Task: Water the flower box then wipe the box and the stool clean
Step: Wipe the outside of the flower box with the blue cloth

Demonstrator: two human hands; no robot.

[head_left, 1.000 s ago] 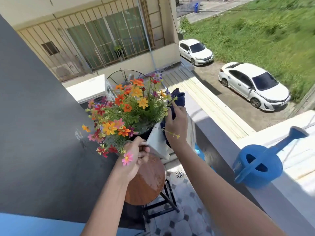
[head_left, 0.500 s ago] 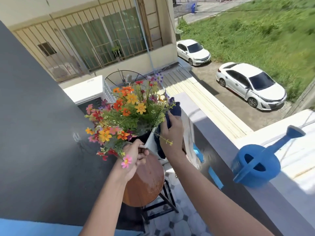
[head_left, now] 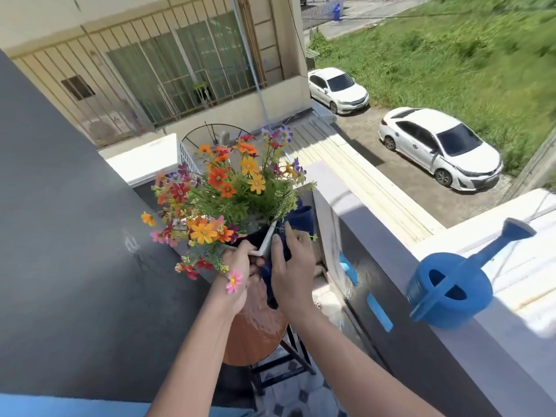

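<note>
— So, where's the flower box [head_left: 264, 243] sitting?

— Over the round wooden stool [head_left: 255, 329], tilted, its near white corner pointing at me. My left hand [head_left: 240, 266] is clamped on the near rim at that corner, fingers curled over the edge. Blooms spill out towards nine o'clock and over my wrist.

— And your right hand [head_left: 293, 275]?

— Pressed flat on a dark blue cloth [head_left: 296, 219] against the box's right face, fingers together; the cloth sticks up past my fingertips at twelve o'clock and hangs down below my palm.

— Any room around it?

— Tight. A dark wall [head_left: 60, 221] closes off everything from seven to ten o'clock, with the flowers nearly brushing it. At two to four o'clock the balcony ledge [head_left: 451, 350] runs along, close beside my right forearm. Open tiled floor shows only at six o'clock, under the stool's black legs.

— The watering can [head_left: 451, 284]?

— Blue, standing on top of the ledge at three o'clock, spout aimed outward, well apart from both hands. The stool's top looks wet and shiny
</note>
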